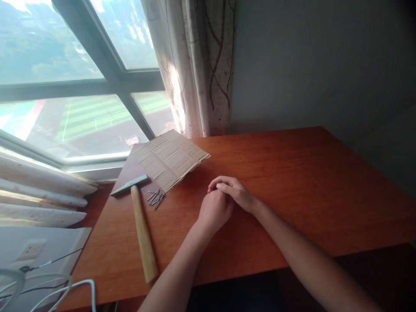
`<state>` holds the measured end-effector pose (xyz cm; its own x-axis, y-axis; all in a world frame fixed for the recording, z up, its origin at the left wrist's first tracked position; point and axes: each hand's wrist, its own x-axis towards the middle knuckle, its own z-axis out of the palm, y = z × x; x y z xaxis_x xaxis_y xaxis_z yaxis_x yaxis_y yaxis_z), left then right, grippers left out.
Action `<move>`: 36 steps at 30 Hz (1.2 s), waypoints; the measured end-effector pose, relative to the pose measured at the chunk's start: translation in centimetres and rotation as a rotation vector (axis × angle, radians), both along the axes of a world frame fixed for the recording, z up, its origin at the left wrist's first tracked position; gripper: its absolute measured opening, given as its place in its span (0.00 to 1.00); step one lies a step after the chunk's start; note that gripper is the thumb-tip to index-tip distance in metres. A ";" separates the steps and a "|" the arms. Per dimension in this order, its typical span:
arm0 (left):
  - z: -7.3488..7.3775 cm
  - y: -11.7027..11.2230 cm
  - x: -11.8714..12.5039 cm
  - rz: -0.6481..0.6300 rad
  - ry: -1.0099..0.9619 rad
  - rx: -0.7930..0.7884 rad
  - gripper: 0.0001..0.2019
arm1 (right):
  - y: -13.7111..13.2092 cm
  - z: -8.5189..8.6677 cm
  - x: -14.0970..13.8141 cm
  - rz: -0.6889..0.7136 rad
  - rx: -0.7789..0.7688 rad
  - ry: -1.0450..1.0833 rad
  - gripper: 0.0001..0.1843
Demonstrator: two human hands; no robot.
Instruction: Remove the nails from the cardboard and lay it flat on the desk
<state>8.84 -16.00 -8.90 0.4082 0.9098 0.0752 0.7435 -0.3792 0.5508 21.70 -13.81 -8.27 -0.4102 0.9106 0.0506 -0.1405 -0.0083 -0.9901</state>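
Observation:
Both my hands rest together on the reddish wooden table (292, 182), near its middle. My left hand (214, 210) is curled into a loose fist with nothing visible in it. My right hand (234, 192) lies over its knuckles, fingers curved and pressed together, holding nothing I can see. To the left lies a hammer (141, 225) with a pale wooden handle and a steel head. A small heap of several nails (156, 198) sits just right of the hammer head. Behind them lies a sheet of corrugated cardboard (170, 158).
A large window (81, 86) and a patterned curtain (198, 65) stand behind the table's far left corner. White cables (48, 288) and a wall socket (30, 249) are at the lower left, off the table's edge. A plain grey wall (325, 60) backs the table.

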 end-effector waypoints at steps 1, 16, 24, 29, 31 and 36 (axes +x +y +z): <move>0.0 0.0 0.0 0.001 0.002 0.000 0.09 | 0.0 0.0 0.0 0.000 -0.001 -0.001 0.11; 0.1 -0.1 0.0 0.000 0.003 -0.006 0.08 | 0.0 0.0 0.0 -0.001 0.001 0.002 0.10; 0.2 -0.1 0.1 -0.004 0.005 -0.011 0.08 | 0.0 -0.1 0.0 0.008 0.007 0.010 0.10; -0.1 -0.1 0.0 -0.001 -0.002 0.001 0.09 | 0.0 -0.1 0.0 0.007 0.013 0.001 0.11; -0.1 -0.1 0.0 0.001 -0.002 0.007 0.09 | 0.0 0.0 0.0 0.007 0.014 -0.001 0.11; 0.0 -0.1 0.1 0.000 0.008 0.004 0.09 | 0.0 0.0 0.0 0.007 0.020 -0.006 0.11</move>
